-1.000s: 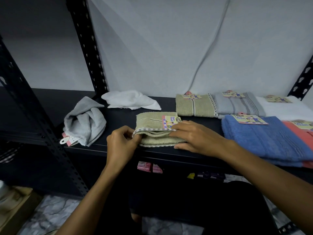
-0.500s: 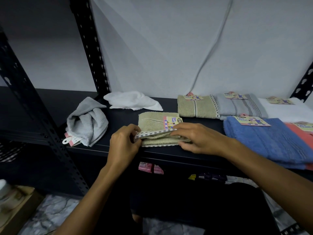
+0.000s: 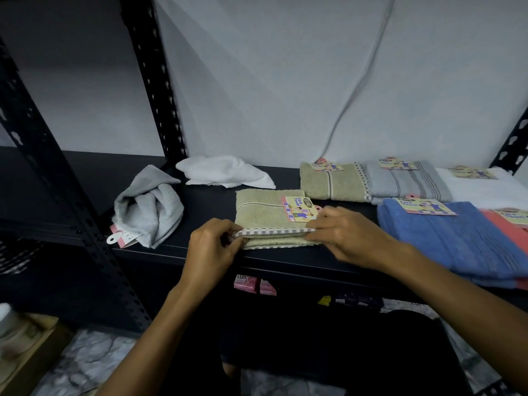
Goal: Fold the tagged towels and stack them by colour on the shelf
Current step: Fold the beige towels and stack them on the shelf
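The left hand (image 3: 210, 247) pinches the left end of the checked border of the beige towel (image 3: 265, 215), and the right hand (image 3: 347, 235) pinches its right end — both with fingers curled on the cloth. That towel lies folded at the front edge of the black shelf (image 3: 205, 201), its card tag (image 3: 298, 208) on top. Left of it are two unfolded towels — one grey (image 3: 148, 210), one white (image 3: 223, 174). To its right lie five folded, tagged ones: beige (image 3: 331, 181), grey (image 3: 405, 182), white (image 3: 483, 190), blue (image 3: 445, 238), coral (image 3: 505, 228).
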{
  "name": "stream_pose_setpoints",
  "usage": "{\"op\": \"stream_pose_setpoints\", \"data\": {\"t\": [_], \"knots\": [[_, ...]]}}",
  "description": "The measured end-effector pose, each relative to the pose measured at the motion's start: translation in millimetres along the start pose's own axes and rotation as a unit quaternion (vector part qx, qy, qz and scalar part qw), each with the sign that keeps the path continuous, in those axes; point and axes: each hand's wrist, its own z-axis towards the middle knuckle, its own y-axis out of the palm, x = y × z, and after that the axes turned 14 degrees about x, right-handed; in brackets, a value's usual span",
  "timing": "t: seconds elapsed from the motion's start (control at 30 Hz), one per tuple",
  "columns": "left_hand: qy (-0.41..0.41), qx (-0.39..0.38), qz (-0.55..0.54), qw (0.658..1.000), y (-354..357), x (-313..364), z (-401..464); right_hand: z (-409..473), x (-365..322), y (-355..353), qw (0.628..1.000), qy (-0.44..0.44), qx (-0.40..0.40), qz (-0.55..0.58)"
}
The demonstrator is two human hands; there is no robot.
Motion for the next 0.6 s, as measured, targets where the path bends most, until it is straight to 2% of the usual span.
{"op": "stream_pose_setpoints", "data": {"t": [0.17, 0.3, 0.4, 0.47, 0.5, 0.53, 0.6], "knots": [[0.118, -0.032, 0.046, 0.991, -4.4, -15.3, -6.1, -12.8, -12.6, 4.3, 0.999, 0.036, 0.009, -0.009], [0.092, -0.069, -0.019, 0.993, -15.0, -18.8, -9.8, -24.0, -17.3, 7.5, 0.991, 0.108, 0.060, 0.053], [0.026, -0.058, -0.075, 0.995, -15.7, -15.0, -3.3, -13.9, -26.7, 7.7, 0.942, 0.225, 0.171, 0.180], [0.007, -0.033, -0.080, 0.996, -9.4, -10.3, 8.9, 3.4, -31.9, 7.6, 0.899, 0.299, 0.245, 0.205], [0.008, -0.028, -0.071, 0.997, -3.7, -8.1, 17.3, 16.2, -32.7, 6.6, 0.883, 0.336, 0.258, 0.200], [0.015, -0.031, -0.056, 0.998, 2.5, -5.7, 26.3, 30.5, -30.9, 6.2, 0.874, 0.371, 0.250, 0.190], [0.039, -0.064, -0.016, 0.997, 16.0, -0.8, 44.5, 57.1, -23.8, 10.5, 0.881, 0.419, 0.163, 0.147]]}}
